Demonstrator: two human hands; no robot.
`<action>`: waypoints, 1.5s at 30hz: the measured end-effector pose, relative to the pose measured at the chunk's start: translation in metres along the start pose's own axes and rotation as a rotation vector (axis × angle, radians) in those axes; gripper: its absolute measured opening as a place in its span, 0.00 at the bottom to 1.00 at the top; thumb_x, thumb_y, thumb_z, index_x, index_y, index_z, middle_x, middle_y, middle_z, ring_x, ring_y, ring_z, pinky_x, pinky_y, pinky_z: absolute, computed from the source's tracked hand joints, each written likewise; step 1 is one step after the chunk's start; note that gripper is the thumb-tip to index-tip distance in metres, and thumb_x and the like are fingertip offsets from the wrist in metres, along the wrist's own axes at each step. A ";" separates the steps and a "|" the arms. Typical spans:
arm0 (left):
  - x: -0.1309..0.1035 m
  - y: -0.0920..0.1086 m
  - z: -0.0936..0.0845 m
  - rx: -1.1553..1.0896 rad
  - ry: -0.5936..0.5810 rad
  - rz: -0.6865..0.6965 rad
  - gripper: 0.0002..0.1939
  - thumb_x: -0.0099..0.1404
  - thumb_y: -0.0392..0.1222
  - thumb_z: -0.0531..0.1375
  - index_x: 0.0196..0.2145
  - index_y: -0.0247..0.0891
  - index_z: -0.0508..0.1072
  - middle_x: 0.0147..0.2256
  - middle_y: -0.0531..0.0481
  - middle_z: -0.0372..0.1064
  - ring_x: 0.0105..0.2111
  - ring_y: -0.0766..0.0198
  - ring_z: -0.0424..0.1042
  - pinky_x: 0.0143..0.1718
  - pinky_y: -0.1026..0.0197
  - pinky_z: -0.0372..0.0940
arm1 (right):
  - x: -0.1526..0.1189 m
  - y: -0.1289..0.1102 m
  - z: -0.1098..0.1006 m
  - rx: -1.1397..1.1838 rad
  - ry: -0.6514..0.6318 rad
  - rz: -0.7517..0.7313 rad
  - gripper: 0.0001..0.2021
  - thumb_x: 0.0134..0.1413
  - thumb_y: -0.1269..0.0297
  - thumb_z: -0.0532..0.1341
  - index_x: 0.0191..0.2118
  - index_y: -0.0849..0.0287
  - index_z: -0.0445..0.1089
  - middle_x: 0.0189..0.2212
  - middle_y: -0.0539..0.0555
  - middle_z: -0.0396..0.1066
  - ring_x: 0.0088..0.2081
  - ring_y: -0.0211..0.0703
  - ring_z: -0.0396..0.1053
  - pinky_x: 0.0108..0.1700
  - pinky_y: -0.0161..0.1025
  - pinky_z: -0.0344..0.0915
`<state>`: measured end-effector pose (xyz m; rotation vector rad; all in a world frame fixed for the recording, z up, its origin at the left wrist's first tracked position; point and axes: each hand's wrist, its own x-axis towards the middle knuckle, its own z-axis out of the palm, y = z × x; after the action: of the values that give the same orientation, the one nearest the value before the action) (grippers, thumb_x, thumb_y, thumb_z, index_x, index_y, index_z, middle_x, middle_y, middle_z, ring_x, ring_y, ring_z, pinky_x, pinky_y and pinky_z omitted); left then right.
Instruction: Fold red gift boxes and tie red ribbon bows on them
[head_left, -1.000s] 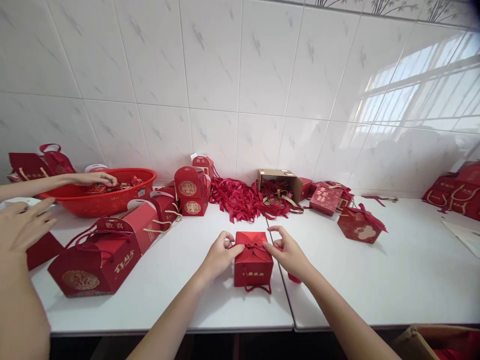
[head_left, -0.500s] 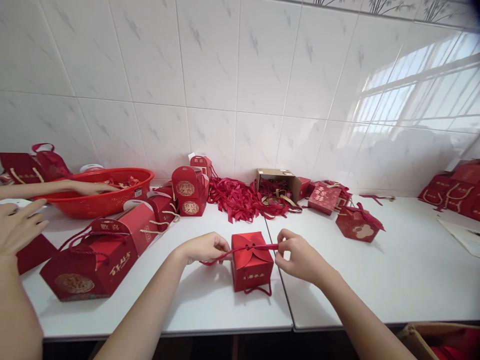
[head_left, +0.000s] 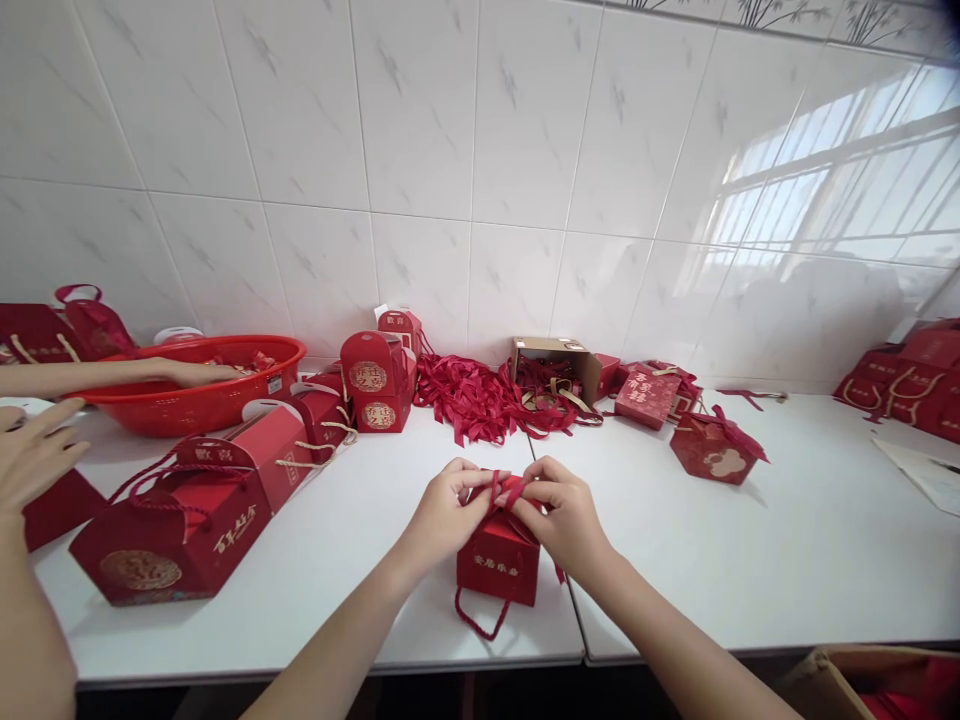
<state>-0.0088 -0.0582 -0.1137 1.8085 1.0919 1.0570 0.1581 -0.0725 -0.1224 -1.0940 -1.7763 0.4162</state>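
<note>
A small red box (head_left: 499, 568) with gold characters stands near the table's front edge, its rope handle hanging down in front. My left hand (head_left: 457, 505) pinches the red ribbon (head_left: 496, 488) over the left side of the box top. From the right, my right hand (head_left: 559, 510) grips the same ribbon, close to the other hand. The ribbon is looped between my fingertips, and a loose end hangs at the box's right side. My fingers cover much of the box top.
Red boxes (head_left: 169, 545) line the left, by a red basin (head_left: 187, 410) with another person's hand (head_left: 199, 374) in it. Behind are a ribbon pile (head_left: 472, 400) and an open carton (head_left: 555, 345). A hexagonal box (head_left: 712, 452) stands right. A carton (head_left: 832, 685) sits below the edge.
Both my hands have come together over the box top, where the ribbon was stretched between them and is now looped. The box has shifted slightly towards me and left, and its handle has swung out.
</note>
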 end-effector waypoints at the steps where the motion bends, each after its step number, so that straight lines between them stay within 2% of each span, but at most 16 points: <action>1: -0.002 -0.002 0.004 0.046 0.032 0.035 0.12 0.61 0.42 0.57 0.36 0.41 0.80 0.36 0.47 0.64 0.36 0.60 0.68 0.38 0.60 0.66 | 0.000 -0.002 0.002 0.031 -0.011 0.023 0.10 0.51 0.67 0.61 0.22 0.55 0.75 0.30 0.54 0.67 0.30 0.41 0.67 0.35 0.39 0.66; 6: -0.011 -0.004 0.012 0.202 0.057 0.137 0.16 0.64 0.34 0.51 0.41 0.43 0.77 0.40 0.46 0.61 0.40 0.60 0.69 0.41 0.59 0.67 | 0.004 -0.007 0.003 0.173 -0.090 0.187 0.05 0.48 0.67 0.63 0.26 0.55 0.77 0.31 0.53 0.68 0.35 0.42 0.69 0.42 0.40 0.66; 8: -0.014 -0.005 0.013 0.256 0.067 0.181 0.17 0.64 0.33 0.50 0.43 0.43 0.77 0.42 0.45 0.61 0.39 0.60 0.68 0.42 0.58 0.67 | 0.006 -0.007 0.000 0.181 -0.124 0.245 0.05 0.46 0.68 0.63 0.24 0.56 0.76 0.31 0.52 0.68 0.35 0.42 0.69 0.41 0.39 0.65; 12: -0.018 -0.010 0.012 0.333 0.072 0.275 0.17 0.65 0.34 0.50 0.45 0.43 0.76 0.49 0.43 0.58 0.32 0.65 0.66 0.39 0.56 0.67 | 0.012 -0.005 -0.009 0.179 -0.210 0.319 0.05 0.40 0.72 0.60 0.19 0.59 0.69 0.30 0.51 0.67 0.33 0.39 0.67 0.36 0.36 0.63; 14: -0.019 -0.010 0.008 0.361 0.025 0.318 0.18 0.65 0.34 0.50 0.47 0.44 0.75 0.54 0.42 0.55 0.32 0.65 0.66 0.39 0.55 0.68 | 0.016 -0.003 -0.013 0.200 -0.280 0.327 0.04 0.39 0.73 0.59 0.19 0.60 0.68 0.29 0.50 0.66 0.29 0.36 0.65 0.32 0.35 0.61; 17: -0.016 -0.003 -0.003 0.374 -0.119 0.328 0.18 0.67 0.36 0.49 0.48 0.47 0.75 0.58 0.42 0.53 0.36 0.62 0.68 0.41 0.56 0.68 | 0.022 -0.001 -0.021 0.226 -0.406 0.317 0.04 0.37 0.74 0.58 0.19 0.61 0.66 0.28 0.48 0.65 0.24 0.32 0.60 0.27 0.33 0.58; 20: -0.008 0.006 -0.014 0.350 -0.243 0.307 0.17 0.67 0.38 0.50 0.41 0.46 0.78 0.53 0.44 0.59 0.35 0.63 0.69 0.38 0.60 0.67 | 0.027 0.000 -0.026 0.224 -0.504 0.269 0.04 0.36 0.74 0.59 0.18 0.61 0.65 0.31 0.48 0.66 0.25 0.32 0.61 0.28 0.33 0.59; 22: -0.001 0.008 -0.017 0.338 -0.265 0.307 0.15 0.66 0.39 0.52 0.37 0.45 0.80 0.50 0.45 0.61 0.32 0.66 0.68 0.35 0.62 0.66 | 0.029 0.000 -0.027 0.207 -0.532 0.231 0.04 0.36 0.75 0.60 0.18 0.60 0.67 0.33 0.49 0.66 0.28 0.34 0.63 0.31 0.34 0.61; 26: 0.009 0.001 -0.013 0.282 -0.200 0.310 0.12 0.62 0.39 0.56 0.33 0.45 0.81 0.46 0.46 0.66 0.24 0.71 0.64 0.29 0.63 0.63 | 0.029 0.003 -0.024 0.156 -0.515 0.185 0.04 0.38 0.75 0.61 0.20 0.59 0.71 0.34 0.50 0.67 0.32 0.37 0.66 0.36 0.35 0.62; 30: 0.007 -0.003 -0.013 0.253 -0.138 0.285 0.10 0.59 0.38 0.57 0.30 0.42 0.80 0.40 0.47 0.70 0.19 0.73 0.59 0.23 0.64 0.59 | 0.027 0.006 -0.029 0.104 -0.484 0.182 0.04 0.39 0.74 0.60 0.21 0.59 0.71 0.34 0.51 0.68 0.31 0.37 0.65 0.35 0.35 0.62; 33: 0.003 -0.001 -0.022 0.296 -0.102 0.220 0.07 0.55 0.35 0.58 0.25 0.40 0.76 0.43 0.47 0.70 0.25 0.67 0.66 0.28 0.62 0.63 | 0.025 0.007 -0.041 0.048 -0.457 0.194 0.05 0.38 0.75 0.60 0.20 0.59 0.68 0.33 0.51 0.66 0.29 0.36 0.63 0.33 0.36 0.60; 35: 0.002 0.002 -0.028 0.317 -0.103 0.192 0.05 0.53 0.34 0.58 0.23 0.40 0.73 0.46 0.47 0.69 0.37 0.58 0.69 0.40 0.57 0.65 | 0.023 0.008 -0.048 0.014 -0.465 0.190 0.05 0.39 0.75 0.59 0.20 0.59 0.66 0.33 0.51 0.66 0.29 0.37 0.62 0.33 0.36 0.60; 38: 0.003 0.005 -0.029 0.202 -0.144 0.128 0.04 0.54 0.37 0.58 0.24 0.41 0.72 0.49 0.46 0.68 0.52 0.50 0.63 0.54 0.50 0.58 | 0.019 0.009 -0.050 -0.039 -0.465 0.111 0.05 0.41 0.74 0.59 0.22 0.58 0.65 0.34 0.51 0.67 0.33 0.40 0.65 0.37 0.38 0.62; 40: 0.005 0.006 -0.026 0.081 -0.183 0.070 0.07 0.57 0.39 0.56 0.24 0.41 0.72 0.52 0.46 0.66 0.54 0.51 0.63 0.54 0.50 0.59 | 0.016 0.009 -0.047 -0.069 -0.424 0.046 0.05 0.44 0.74 0.58 0.24 0.58 0.65 0.36 0.52 0.67 0.37 0.42 0.66 0.42 0.40 0.62; 42: 0.007 0.006 -0.023 0.075 -0.197 0.069 0.11 0.60 0.41 0.55 0.22 0.40 0.71 0.53 0.47 0.66 0.54 0.51 0.62 0.54 0.49 0.58 | 0.014 0.009 -0.043 -0.118 -0.376 0.012 0.05 0.46 0.73 0.57 0.24 0.57 0.65 0.38 0.54 0.67 0.40 0.44 0.66 0.46 0.43 0.62; 45: 0.008 0.005 -0.024 0.352 -0.136 0.198 0.15 0.62 0.41 0.54 0.19 0.40 0.70 0.49 0.48 0.69 0.57 0.48 0.56 0.58 0.42 0.48 | 0.010 0.008 -0.042 -0.309 -0.329 -0.018 0.05 0.45 0.72 0.58 0.23 0.58 0.63 0.40 0.55 0.68 0.43 0.48 0.64 0.49 0.49 0.58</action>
<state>-0.0274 -0.0483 -0.0982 2.2724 1.0830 0.8765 0.1968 -0.0680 -0.1027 -1.2771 -2.1934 0.3307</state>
